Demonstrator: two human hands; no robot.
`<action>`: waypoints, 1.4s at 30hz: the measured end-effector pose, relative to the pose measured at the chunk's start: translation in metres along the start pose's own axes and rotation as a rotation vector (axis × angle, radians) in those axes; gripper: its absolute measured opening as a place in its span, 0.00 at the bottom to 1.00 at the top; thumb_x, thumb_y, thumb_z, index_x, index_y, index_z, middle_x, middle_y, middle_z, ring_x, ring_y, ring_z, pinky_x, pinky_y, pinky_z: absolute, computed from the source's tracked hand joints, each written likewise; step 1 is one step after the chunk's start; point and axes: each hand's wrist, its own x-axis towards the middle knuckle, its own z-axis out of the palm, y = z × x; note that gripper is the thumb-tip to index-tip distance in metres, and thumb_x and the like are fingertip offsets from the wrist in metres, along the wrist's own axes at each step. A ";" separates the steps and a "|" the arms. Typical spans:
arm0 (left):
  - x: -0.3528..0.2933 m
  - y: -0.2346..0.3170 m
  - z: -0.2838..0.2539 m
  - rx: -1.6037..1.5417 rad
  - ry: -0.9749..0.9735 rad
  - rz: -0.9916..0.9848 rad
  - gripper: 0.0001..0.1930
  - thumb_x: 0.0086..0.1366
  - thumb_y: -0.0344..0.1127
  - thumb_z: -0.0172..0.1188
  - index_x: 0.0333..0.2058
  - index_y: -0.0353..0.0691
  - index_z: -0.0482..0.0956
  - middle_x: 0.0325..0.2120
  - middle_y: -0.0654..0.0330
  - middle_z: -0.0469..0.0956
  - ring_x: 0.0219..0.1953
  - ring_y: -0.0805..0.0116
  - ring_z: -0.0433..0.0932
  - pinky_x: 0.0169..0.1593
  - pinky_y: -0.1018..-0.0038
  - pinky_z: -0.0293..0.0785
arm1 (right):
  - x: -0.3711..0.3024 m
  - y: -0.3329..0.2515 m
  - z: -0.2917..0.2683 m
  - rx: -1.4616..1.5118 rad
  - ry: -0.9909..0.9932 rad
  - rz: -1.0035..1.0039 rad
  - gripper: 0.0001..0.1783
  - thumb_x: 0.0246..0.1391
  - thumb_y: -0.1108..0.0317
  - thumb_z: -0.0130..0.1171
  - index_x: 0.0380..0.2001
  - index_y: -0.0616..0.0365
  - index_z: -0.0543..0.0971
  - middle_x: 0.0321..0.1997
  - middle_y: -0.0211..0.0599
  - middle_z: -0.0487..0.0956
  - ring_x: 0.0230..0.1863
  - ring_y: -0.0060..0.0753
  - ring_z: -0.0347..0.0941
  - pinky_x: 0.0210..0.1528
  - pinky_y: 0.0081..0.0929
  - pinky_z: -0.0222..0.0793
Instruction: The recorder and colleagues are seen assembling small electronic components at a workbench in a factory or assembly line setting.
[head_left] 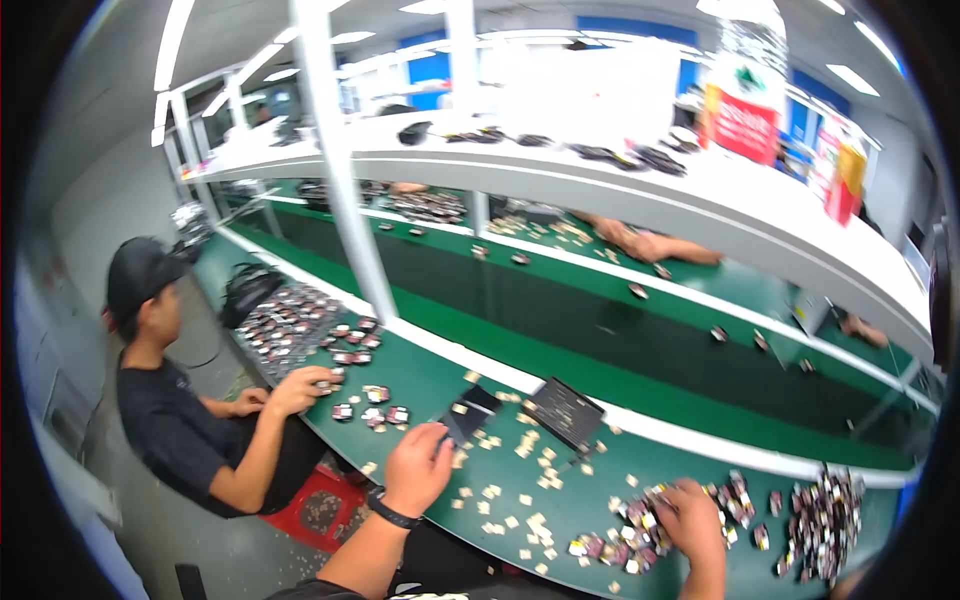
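Observation:
My left hand (418, 470), with a black band on its wrist, is closed above the near side of the green bench. Something small and dark shows at its fingertips, too blurred to name. Just beyond it lies a flat black plate (478, 408) with a pale chip on it. My right hand (692, 515) reaches down into a loose heap of small dark parts (632, 540) with pale and pinkish faces. Its fingers curl onto the heap, and what they grip is hidden. Many small cream-coloured pieces (538, 522) lie scattered between my hands.
A black tray (566, 412) sits near the white rail. More parts (822, 525) are piled at far right. A co-worker (200, 380) on a red stool (318, 508) handles similar parts at left. Beyond runs a green conveyor (600, 325), under a white shelf (560, 168).

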 end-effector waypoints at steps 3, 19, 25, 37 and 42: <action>-0.007 0.027 0.008 -0.161 -0.086 -0.028 0.10 0.59 0.25 0.62 0.39 0.30 0.80 0.39 0.48 0.80 0.33 0.56 0.82 0.34 0.70 0.79 | 0.004 0.018 0.006 0.082 0.077 -0.049 0.08 0.46 0.67 0.66 0.29 0.59 0.83 0.40 0.43 0.80 0.41 0.49 0.78 0.42 0.38 0.75; -0.041 0.133 0.062 -0.871 -0.809 -0.289 0.20 0.65 0.25 0.58 0.56 0.32 0.72 0.46 0.51 0.80 0.35 0.73 0.80 0.40 0.78 0.78 | -0.017 -0.005 -0.011 0.825 0.299 0.106 0.10 0.52 0.81 0.61 0.38 0.63 0.84 0.45 0.39 0.80 0.38 0.22 0.77 0.35 0.16 0.71; -0.043 0.171 0.083 -1.310 -1.072 -0.461 0.26 0.67 0.24 0.57 0.63 0.34 0.63 0.49 0.52 0.77 0.42 0.73 0.78 0.43 0.77 0.77 | -0.036 -0.057 -0.004 0.974 0.050 0.011 0.12 0.52 0.81 0.61 0.41 0.64 0.83 0.45 0.38 0.79 0.33 0.17 0.75 0.30 0.13 0.67; -0.065 0.164 0.082 -1.174 -1.150 -0.537 0.21 0.69 0.23 0.51 0.59 0.36 0.60 0.45 0.54 0.74 0.40 0.67 0.82 0.36 0.77 0.78 | -0.093 -0.046 -0.016 1.251 -0.060 0.476 0.15 0.66 0.69 0.51 0.53 0.63 0.71 0.39 0.33 0.80 0.29 0.13 0.68 0.30 0.13 0.65; -0.062 0.180 0.075 -1.011 -1.088 -0.436 0.15 0.68 0.26 0.56 0.52 0.34 0.69 0.40 0.60 0.76 0.35 0.78 0.78 0.36 0.81 0.76 | -0.095 -0.069 -0.009 1.395 -0.170 0.534 0.12 0.66 0.70 0.51 0.49 0.58 0.65 0.37 0.42 0.81 0.22 0.14 0.67 0.22 0.16 0.63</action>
